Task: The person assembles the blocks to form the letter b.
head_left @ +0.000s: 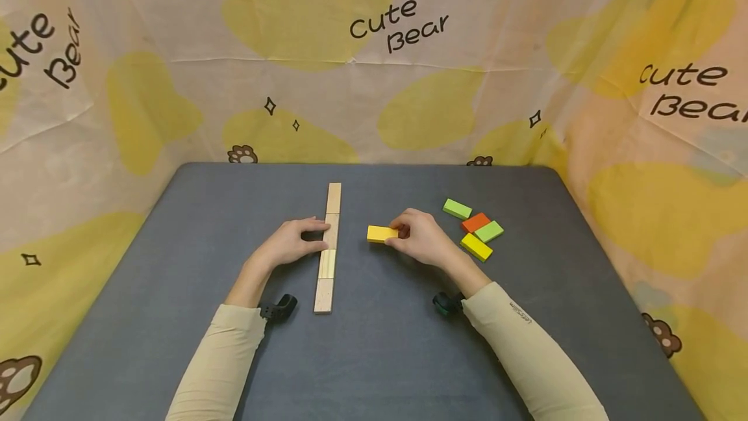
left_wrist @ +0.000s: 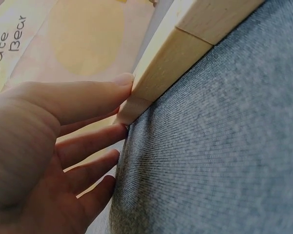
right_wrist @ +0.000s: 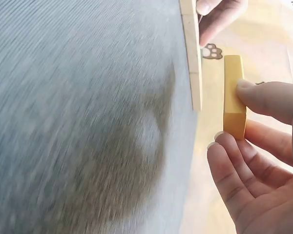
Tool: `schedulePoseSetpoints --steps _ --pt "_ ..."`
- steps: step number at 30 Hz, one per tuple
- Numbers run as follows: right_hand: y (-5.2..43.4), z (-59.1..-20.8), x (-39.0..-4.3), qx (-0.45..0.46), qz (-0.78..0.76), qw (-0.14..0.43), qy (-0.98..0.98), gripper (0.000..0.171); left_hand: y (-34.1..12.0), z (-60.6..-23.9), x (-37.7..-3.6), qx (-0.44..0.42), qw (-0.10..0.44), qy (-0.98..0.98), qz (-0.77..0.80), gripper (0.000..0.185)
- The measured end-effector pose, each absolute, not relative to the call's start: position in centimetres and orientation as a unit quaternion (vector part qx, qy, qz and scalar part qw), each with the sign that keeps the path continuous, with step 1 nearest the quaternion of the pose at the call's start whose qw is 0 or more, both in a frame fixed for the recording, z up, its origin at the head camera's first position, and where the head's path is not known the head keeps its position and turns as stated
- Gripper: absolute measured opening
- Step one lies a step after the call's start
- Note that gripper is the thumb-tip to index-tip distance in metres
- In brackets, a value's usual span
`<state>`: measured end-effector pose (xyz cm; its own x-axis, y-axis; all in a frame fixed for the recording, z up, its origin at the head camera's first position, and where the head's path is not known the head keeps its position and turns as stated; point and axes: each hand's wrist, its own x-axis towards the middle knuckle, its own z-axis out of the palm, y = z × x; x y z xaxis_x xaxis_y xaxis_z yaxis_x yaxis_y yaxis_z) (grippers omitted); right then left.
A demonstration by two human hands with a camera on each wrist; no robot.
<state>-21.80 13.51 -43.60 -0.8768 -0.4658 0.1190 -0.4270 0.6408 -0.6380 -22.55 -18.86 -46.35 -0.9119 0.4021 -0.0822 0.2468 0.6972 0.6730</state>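
A row of plain wooden blocks (head_left: 328, 264) lies end to end on the table, running away from the person. My left hand (head_left: 290, 240) is at the row's left side, thumb and fingertips touching it near the middle. In the left wrist view those fingers (left_wrist: 85, 146) look fairly straight beside the wooden blocks (left_wrist: 173, 61). To the right of the row, my right hand (head_left: 425, 238) pinches a yellow-orange block (head_left: 380, 234) by one end. The right wrist view shows this block (right_wrist: 233, 92) between thumb and fingers, held above the table and apart from the row.
Right of the right hand lie several loose blocks: a green one (head_left: 457, 208), a red-orange one (head_left: 475, 222), another green one (head_left: 489, 231) and a yellow one (head_left: 476, 247). Patterned cloth (head_left: 421, 109) stands up around the grey table (head_left: 386, 356).
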Motion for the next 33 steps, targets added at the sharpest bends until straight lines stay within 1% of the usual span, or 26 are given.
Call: schedulePoseSetpoints --steps 12,28,33 --pt "11.2 -44.2 -22.6 -0.247 -0.362 0.019 0.899 0.03 -18.4 -46.4 -22.7 0.175 0.116 0.913 0.349 0.052" --pt "8.6 -45.2 -24.5 -0.239 -0.332 0.068 0.91 0.03 -18.6 -46.5 -22.7 0.173 0.11 0.914 0.351 0.052" --pt "7.9 -45.7 -25.1 -0.238 -0.312 0.072 0.917 0.03 -18.6 -46.3 -22.6 0.166 0.112 0.915 0.351 0.053"
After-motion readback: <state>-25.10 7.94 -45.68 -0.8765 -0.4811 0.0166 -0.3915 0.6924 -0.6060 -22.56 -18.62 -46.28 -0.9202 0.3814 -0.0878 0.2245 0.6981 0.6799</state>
